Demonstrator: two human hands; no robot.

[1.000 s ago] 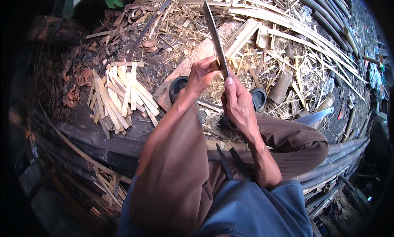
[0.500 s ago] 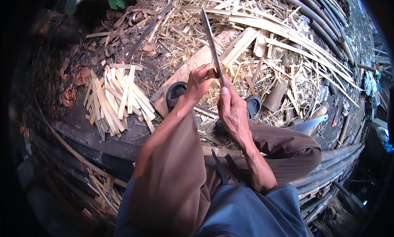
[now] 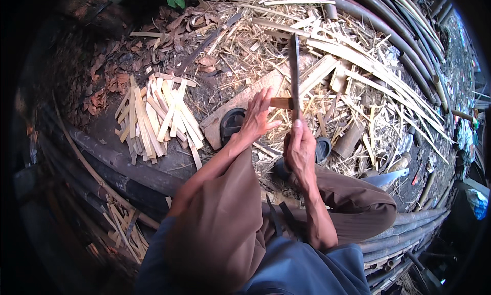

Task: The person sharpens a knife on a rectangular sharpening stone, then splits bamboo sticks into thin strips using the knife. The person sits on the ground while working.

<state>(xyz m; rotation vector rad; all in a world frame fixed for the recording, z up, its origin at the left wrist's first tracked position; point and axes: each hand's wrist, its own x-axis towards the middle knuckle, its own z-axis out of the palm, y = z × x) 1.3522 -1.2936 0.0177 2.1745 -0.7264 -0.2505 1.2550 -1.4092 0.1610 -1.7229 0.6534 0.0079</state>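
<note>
My right hand [image 3: 300,148] is closed around the handle of a long machete [image 3: 294,70], its blade pointing away from me. A short brown bamboo piece [image 3: 280,103] lies crosswise against the blade, just above my grip. My left hand [image 3: 257,116] is open beside it, fingers stretched out and thumb apart; the fingers are by the piece's left end and hide part of it. Below both hands, a flat wooden board [image 3: 225,113] rests on the ground between my sandalled feet.
Split bamboo strips [image 3: 158,116] are heaped at the left. Long pale slats [image 3: 368,60] and shavings cover the far right ground. A handsaw [image 3: 386,177] lies by my right knee, near a bamboo section [image 3: 349,139]. Dark bamboo poles [image 3: 128,167] run along the left.
My left fingers have gone from a closed pinch by the blade to stretched out. The machete has swung more upright, and the bamboo piece now shows across it. The view has shifted slightly.
</note>
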